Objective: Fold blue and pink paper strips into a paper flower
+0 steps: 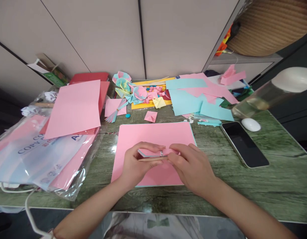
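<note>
My left hand [136,163] is closed on the left end of a folded pink paper [150,153] with a bluish edge. From the other side, my right hand [193,167] pinches the same paper, fingertips meeting near its middle. A small silvery piece [161,153] shows between the fingers; what it is I cannot make out. Just under the fold runs a narrow tan edge, too small to name. Both hands are above a large pink sheet [153,132], which lies flat with a bit of blue showing at its border.
Behind the sheet are a small pink folded square [151,116], paper flowers [140,94] and blue sheets [185,103]. A phone [245,144], a white oval object [251,124] and a bottle [270,91] stand right. Bagged copy paper [56,156] lies left.
</note>
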